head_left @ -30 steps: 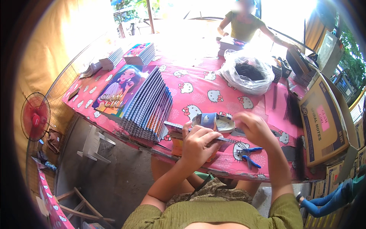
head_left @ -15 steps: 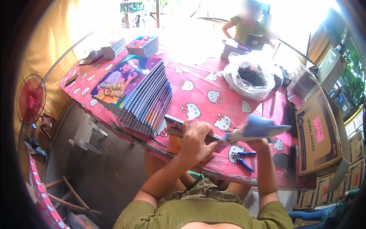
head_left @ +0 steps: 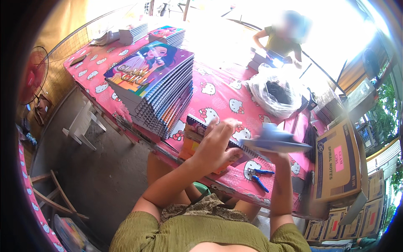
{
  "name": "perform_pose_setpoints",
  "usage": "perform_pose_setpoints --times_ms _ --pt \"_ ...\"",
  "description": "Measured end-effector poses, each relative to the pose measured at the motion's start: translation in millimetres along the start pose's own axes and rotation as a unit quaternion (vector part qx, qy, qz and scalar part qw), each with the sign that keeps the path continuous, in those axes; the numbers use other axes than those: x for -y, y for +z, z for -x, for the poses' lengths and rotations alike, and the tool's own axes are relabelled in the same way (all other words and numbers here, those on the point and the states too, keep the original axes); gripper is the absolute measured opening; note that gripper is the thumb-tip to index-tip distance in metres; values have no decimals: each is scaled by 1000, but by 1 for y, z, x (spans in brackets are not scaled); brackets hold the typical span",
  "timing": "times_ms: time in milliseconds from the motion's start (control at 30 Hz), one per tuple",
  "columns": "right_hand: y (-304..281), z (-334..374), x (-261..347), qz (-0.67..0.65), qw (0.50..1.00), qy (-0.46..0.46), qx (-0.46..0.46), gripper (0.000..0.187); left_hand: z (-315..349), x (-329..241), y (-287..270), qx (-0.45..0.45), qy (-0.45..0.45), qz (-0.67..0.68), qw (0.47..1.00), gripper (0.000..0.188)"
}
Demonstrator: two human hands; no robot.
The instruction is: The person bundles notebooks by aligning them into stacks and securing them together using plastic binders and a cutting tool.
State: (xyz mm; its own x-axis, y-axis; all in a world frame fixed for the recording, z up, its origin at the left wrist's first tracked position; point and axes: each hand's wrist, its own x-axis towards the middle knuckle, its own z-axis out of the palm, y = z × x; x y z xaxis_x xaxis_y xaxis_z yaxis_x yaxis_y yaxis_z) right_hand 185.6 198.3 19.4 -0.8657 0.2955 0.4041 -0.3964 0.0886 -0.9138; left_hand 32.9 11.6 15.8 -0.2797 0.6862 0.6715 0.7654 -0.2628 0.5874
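Note:
My left hand (head_left: 216,145) grips a small spiral notebook (head_left: 194,136) with an orange and dark cover at the table's near edge, thumb in front and fingers over its top. A dark spiral coil (head_left: 256,153) runs along the notebook's edge and sticks out to the right. Beside its end, my right hand (head_left: 278,156) is closed round a blue and grey object (head_left: 279,139), too smeared by motion to name. Below lies a pair of blue-handled pliers (head_left: 261,185). To the left rises a tall stack of spiral notebooks (head_left: 155,80) with illustrated covers.
A clear plastic bag (head_left: 258,86) of dark coils lies on the pink patterned table (head_left: 222,90). At right stands a large cardboard box (head_left: 341,164). Across the table, a person (head_left: 281,42) handles notebooks. A white plastic stool (head_left: 84,126) and a fan (head_left: 33,77) are at left.
The view has shifted, so the table and boxes sit differently in it. My left hand still grips the notebook. The blue object in my right hand has tilted, and more coil shows between the hands.

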Motion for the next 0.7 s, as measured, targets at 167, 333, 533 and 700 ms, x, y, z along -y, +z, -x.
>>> perform_pose_setpoints --times_ms 167,333,533,700 --pt "8 -8 4 -4 993 104 -63 29 7 6 -31 -43 -81 -218 972 50" --pt "8 -14 -10 269 957 102 -47 31 12 26 -32 -61 -55 -63 995 36" --pt "28 -31 -7 329 932 151 -27 29 12 26 -35 -88 -92 -67 990 41" --pt "43 -38 -4 -103 989 96 -34 24 15 31 -40 -120 -135 -22 983 51"
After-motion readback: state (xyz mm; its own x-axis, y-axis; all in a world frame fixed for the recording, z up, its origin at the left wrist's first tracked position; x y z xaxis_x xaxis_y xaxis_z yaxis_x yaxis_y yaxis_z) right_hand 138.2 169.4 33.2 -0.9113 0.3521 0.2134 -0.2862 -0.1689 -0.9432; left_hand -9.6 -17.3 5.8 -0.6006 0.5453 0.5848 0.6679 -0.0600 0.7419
